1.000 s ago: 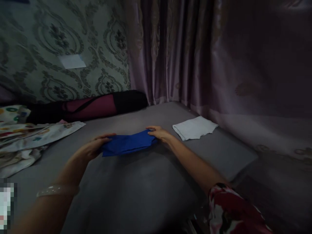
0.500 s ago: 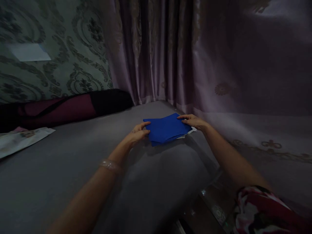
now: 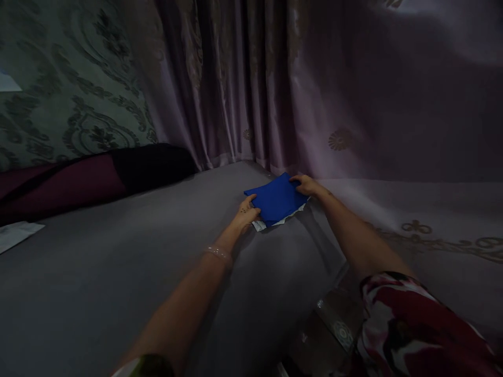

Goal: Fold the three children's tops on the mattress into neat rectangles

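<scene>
A flat blue sheet (image 3: 277,199), which may be cloth or paper, lies at the far end of the grey surface. White ragged-edged material (image 3: 259,225) shows from beneath its near side. My left hand (image 3: 245,212) grips the sheet's left edge, with the fingers at the upper side and the thumb lower down. At the upper right edge my right hand (image 3: 307,186) is closed on the same sheet, its fingertips over the top. The undersides of both grips are hidden.
The grey surface (image 3: 118,272) ends at a pink curtain (image 3: 310,120). Along the patterned wall (image 3: 98,120) lies a long maroon and black roll (image 3: 153,167). A pale sheet (image 3: 18,234) rests at the left. Dark glossy furniture (image 3: 326,330) stands at lower right.
The blue sheet has turned slightly and its near edge has drawn back, baring more white below. My left hand has moved right with it. The whole view has swung a little right.
</scene>
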Demonstrator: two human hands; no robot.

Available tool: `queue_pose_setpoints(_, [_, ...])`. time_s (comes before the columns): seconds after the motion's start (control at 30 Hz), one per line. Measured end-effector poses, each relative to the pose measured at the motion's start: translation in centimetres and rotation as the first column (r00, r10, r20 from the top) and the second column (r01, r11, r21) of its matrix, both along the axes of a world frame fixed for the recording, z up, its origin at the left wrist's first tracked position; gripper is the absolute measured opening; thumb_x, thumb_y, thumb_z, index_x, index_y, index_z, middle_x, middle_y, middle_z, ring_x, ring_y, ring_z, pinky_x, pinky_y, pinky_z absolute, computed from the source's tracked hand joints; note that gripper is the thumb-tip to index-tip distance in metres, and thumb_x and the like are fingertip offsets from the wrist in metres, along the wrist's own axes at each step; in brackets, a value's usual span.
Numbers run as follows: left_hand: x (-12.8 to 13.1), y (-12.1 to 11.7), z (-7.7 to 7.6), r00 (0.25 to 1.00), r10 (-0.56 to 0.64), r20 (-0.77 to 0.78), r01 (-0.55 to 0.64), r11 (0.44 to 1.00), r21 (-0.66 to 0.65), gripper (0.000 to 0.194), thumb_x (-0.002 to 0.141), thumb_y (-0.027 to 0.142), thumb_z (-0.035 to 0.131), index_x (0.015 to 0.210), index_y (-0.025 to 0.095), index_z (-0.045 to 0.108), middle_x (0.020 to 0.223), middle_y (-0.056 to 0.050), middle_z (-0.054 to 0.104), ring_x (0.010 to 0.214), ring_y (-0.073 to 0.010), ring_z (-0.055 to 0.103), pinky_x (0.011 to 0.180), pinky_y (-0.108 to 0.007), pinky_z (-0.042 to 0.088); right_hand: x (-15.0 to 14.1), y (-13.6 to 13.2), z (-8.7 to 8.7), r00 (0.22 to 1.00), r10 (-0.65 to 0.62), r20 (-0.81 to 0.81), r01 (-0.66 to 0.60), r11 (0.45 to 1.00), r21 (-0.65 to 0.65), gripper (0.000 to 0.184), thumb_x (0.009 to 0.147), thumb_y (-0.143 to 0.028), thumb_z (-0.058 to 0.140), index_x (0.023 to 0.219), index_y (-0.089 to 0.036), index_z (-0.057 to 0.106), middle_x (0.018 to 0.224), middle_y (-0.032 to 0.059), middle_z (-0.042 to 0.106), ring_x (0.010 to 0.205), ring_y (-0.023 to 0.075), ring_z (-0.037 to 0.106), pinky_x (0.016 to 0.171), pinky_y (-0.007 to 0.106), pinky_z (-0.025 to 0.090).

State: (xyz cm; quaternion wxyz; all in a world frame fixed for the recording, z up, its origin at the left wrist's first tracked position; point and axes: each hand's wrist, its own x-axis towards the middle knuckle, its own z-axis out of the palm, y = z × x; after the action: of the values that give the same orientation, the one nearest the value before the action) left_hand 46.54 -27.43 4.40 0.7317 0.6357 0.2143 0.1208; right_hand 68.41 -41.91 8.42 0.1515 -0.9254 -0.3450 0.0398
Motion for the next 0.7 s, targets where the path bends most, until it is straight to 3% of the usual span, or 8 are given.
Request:
queue_pose_setpoints(0.23, [1.6, -0.5, -1.9, 0.999, 0.009, -0.038, -0.008, 1.0, 0.029, 0.08, 0.073, 0.005, 0.058, 0.147, 0.016, 0.03, 0.126, -0.017, 0.059, 0.093, -0.0199, 0.066, 0.075, -0.029, 0.057, 0.8, 0.7, -1.5, 0.991, 0.01, 0.134, 0.005, 0.994, -0.108, 0.061, 0.079, 0.001, 0.047, 0.135, -0.021, 0.054, 0.138, 0.0067, 0.055, 0.126, 0.0223, 0.049, 0.104, 0.031, 0.037])
queue_pose_setpoints(0.37, [2.1, 0.2, -3.2, 0.998, 0.033, -0.058, -0.018, 0.969, 0.246, 0.07, 0.075, 0.004, 0.058, 0.142, 0.014, 0.039, 0.119, -0.016, 0.062, 0.101, -0.0223, 0.065, 0.084, -0.034, 0.055, -0.2, 0.7, -2.7, 0.969, 0.0, 0.248, 0.046, 0.983, -0.179, 0.056, 0.086, -0.004, 0.04, 0.136, -0.023, 0.052, 0.139, 0.0059, 0.053, 0.126, 0.0238, 0.047, 0.104, 0.035, 0.036])
queue_pose_setpoints(0.5, [1.5, 0.4, -3.6, 0.995, 0.094, -0.041, -0.068, 0.903, 0.425, 0.049, 0.077, 0.007, 0.059, 0.126, 0.011, 0.055, 0.137, -0.019, 0.048, 0.127, -0.0294, 0.048, 0.108, -0.043, 0.037, -1.5, 0.5, -4.1, 0.948, -0.033, 0.318, 0.118, 0.96, -0.254, 0.047, 0.09, -0.009, 0.037, 0.131, -0.023, 0.056, 0.139, 0.0095, 0.052, 0.123, 0.027, 0.047, 0.102, 0.042, 0.036])
queue_pose_setpoints(0.57, [0.9, 0.0, -3.4, 0.996, 0.088, -0.009, -0.068, 0.827, 0.558, 0.041, 0.081, 0.013, 0.058, 0.121, 0.012, 0.058, 0.147, -0.019, 0.038, 0.137, -0.0309, 0.036, 0.115, -0.044, 0.027, -2.0, 0.8, -4.7, 0.936, -0.058, 0.346, 0.148, 0.959, -0.24, 0.045, 0.091, -0.012, 0.035, 0.129, -0.02, 0.057, 0.142, 0.013, 0.048, 0.124, 0.0298, 0.046, 0.101, 0.046, 0.034])
queue_pose_setpoints(0.7, [-0.1, -1.3, -2.8, 0.999, -0.047, -0.026, 0.047, 0.536, 0.843, 0.039, 0.091, 0.024, 0.048, 0.129, 0.016, 0.054, 0.151, -0.017, 0.035, 0.14, -0.0312, 0.032, 0.116, -0.049, 0.022, -3.2, 2.2, -5.4, 0.922, -0.064, 0.383, 0.126, 0.982, -0.141, 0.047, 0.095, -0.018, 0.03, 0.139, -0.018, 0.047, 0.15, 0.0133, 0.039, 0.133, 0.0292, 0.037, 0.105, 0.047, 0.03])
